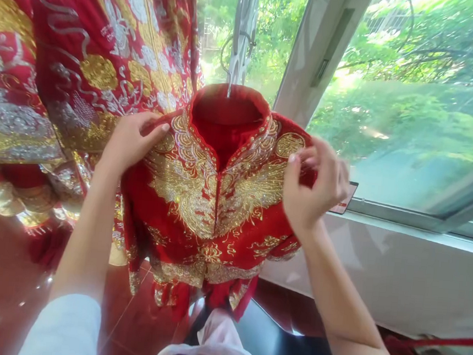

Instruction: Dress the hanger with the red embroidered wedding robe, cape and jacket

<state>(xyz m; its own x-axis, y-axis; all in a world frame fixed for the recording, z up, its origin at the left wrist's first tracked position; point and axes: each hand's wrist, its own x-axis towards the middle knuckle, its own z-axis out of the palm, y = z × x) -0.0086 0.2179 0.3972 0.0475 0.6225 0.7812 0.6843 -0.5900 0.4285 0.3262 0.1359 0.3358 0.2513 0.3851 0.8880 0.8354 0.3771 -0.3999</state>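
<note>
A red jacket [243, 200] with gold and silver embroidery hangs in the middle of the view, its front facing the person. A metal hanger hook [229, 84] rises through its standing collar [237, 103], and the two front edges meet below the neck opening.

The left hand [128, 141] grips the shoulder at the left of the view, thumb laid on the front of the cloth and fingers over the top. The right hand [316, 184] is at the opposite shoulder, just beside a round gold patch [290, 145]; its fingers are curled and the gap to the thumb is narrow, but I cannot tell whether cloth is pinched between them.

To the left, near the jacket, hang larger red garments [105, 72] with gold and silver patterns. More red cloth [246, 297] shows below the jacket's hem, above a reddish tiled floor [121, 314]. Behind and to the right is a window [388, 141] with green trees [397, 45] outside. A flat card [348, 198] shows partly behind the right hand, near the sill [402, 222]. The person wears white sleeves [68, 323].
</note>
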